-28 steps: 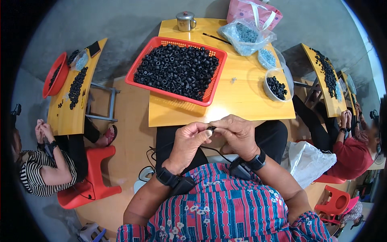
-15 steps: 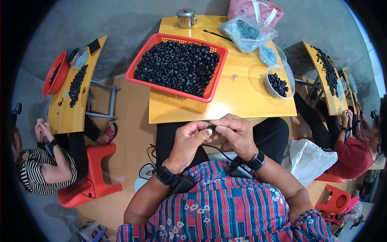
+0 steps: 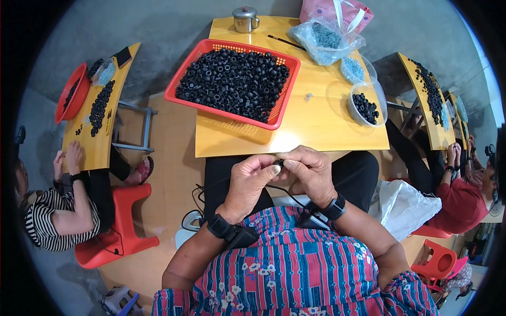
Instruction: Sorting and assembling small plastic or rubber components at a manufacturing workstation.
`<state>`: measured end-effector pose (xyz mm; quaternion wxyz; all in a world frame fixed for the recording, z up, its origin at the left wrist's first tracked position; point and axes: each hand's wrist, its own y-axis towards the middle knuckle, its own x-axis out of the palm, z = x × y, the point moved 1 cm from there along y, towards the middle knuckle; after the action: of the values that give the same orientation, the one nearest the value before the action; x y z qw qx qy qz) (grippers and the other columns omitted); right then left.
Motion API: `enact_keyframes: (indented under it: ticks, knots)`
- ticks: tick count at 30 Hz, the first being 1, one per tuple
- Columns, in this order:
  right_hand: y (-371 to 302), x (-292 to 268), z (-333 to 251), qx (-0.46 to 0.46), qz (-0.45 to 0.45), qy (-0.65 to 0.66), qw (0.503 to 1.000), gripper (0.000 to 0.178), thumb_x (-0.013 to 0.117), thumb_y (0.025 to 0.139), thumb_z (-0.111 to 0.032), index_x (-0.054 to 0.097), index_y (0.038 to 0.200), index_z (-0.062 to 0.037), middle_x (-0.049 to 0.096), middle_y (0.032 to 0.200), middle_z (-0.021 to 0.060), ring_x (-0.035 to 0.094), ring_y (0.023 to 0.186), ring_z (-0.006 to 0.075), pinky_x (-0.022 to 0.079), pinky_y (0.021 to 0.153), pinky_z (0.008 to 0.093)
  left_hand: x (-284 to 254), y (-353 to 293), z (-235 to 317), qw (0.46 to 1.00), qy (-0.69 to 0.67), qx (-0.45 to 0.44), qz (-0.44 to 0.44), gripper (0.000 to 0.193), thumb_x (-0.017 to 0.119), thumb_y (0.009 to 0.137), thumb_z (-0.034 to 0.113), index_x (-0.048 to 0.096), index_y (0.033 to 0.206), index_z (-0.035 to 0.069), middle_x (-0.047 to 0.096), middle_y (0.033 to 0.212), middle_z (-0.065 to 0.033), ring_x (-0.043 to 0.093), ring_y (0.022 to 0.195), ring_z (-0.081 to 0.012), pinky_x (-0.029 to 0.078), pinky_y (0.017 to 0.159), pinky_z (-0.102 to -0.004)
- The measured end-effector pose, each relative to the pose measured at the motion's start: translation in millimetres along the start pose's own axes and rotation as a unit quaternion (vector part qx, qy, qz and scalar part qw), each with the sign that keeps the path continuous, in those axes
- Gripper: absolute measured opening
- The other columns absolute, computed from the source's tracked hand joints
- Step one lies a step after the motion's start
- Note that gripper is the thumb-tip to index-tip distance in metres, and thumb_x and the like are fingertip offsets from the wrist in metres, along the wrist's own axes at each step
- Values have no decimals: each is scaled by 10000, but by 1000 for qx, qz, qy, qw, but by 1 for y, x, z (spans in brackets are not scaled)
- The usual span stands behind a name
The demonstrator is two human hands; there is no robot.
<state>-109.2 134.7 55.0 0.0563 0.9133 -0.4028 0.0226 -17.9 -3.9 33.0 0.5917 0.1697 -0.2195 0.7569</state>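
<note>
Basket (image 3: 185,79) of rings (image 3: 234,81) on table (image 3: 316,126), left of bowl (image 3: 366,105). Cup (image 3: 245,19) and bags (image 3: 326,38) behind them. Hands meet at near edge.

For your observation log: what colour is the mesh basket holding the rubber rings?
Red basket, clearest in the head view.

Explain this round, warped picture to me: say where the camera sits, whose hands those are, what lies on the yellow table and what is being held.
The camera sits on a person's head and looks down, so its wide lens bends the edges. The left hand and right hand are that person's own, meeting over the lap and pinching a small black ring-shaped part between the fingertips. On the yellow wooden table lie a red plastic basket full of black rubber rings, a clear bowl of black pieces, a clear bag of small parts and a metal mug. Other people work at side tables.
</note>
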Motion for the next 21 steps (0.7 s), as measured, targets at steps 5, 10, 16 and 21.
enact_keyframes:
  ticks: [5, 10, 16, 21]
  knots:
    - [4, -3, 9, 78, -14, 96, 992, 140, 627, 890, -18, 699, 1003, 24, 671, 823, 81, 635, 681, 132, 535, 665, 254, -3, 1, -3, 1000, 18, 10, 4, 172, 619, 922, 63, 621, 1057, -44, 671, 914, -83, 647, 852, -131, 528, 775, -247]
    - [10, -8, 10, 202, -46, 234, 950, 136, 635, 889, -48, 691, 1002, 3, 678, 830, 77, 632, 712, 132, 539, 690, 275, -5, 0, -3, 999, 38, 24, 16, 190, 633, 906, 38, 619, 1072, -54, 667, 926, -90, 647, 828, -132, 535, 761, -246]
    - [10, -5, 18, 263, -61, 352, 896, 168, 638, 901, -111, 646, 1037, -14, 652, 839, 41, 615, 713, 120, 544, 735, 295, -4, 2, -1, 994, 84, 64, 20, 162, 653, 889, 47, 661, 1033, -25, 625, 909, -53, 605, 801, -107, 494, 745, -231]
    - [10, -5, 14, 296, -89, 324, 894, 210, 618, 928, -208, 634, 1031, -26, 640, 851, 26, 604, 707, 104, 541, 749, 307, 0, 2, 7, 989, 114, 90, 26, 172, 681, 867, 39, 674, 1028, -20, 572, 883, -23, 574, 798, -97, 468, 732, -224]
